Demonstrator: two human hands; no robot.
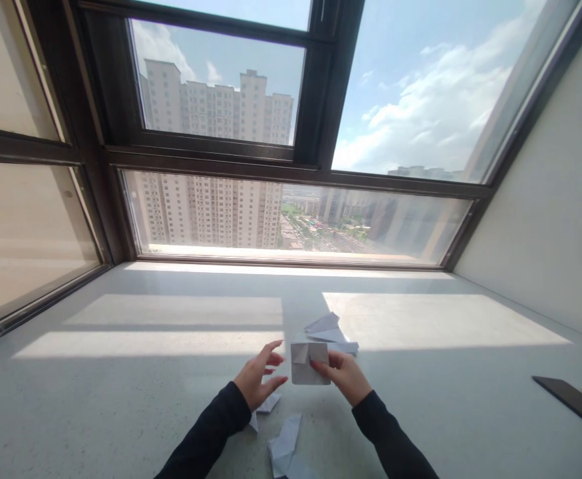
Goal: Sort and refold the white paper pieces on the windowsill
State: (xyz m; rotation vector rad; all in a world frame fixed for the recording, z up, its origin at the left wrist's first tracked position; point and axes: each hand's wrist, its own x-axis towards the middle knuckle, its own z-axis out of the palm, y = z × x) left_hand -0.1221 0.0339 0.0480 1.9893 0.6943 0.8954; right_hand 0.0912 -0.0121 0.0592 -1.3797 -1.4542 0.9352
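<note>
A small, roughly square piece of folded white paper (303,376) is held up above the sill, with a folded flap showing on its upper part. My right hand (344,374) grips it at its right side, thumb across the front. Just left of the paper, my left hand (261,374) is apart from it, fingers and thumb spread with nothing between them. Behind the held piece lie folded white papers (326,327). Under my left wrist is another folded paper (269,404), partly hidden by the hand and sleeve. Nearer to me lies a further folded paper piece (285,442).
The wide pale window sill (121,399) carries everything, striped with sunlight and shadow. A dark flat object (570,402) lies at the right edge. Dark window frames (291,261) bound the back and left, and a white wall (555,199) stands at the right.
</note>
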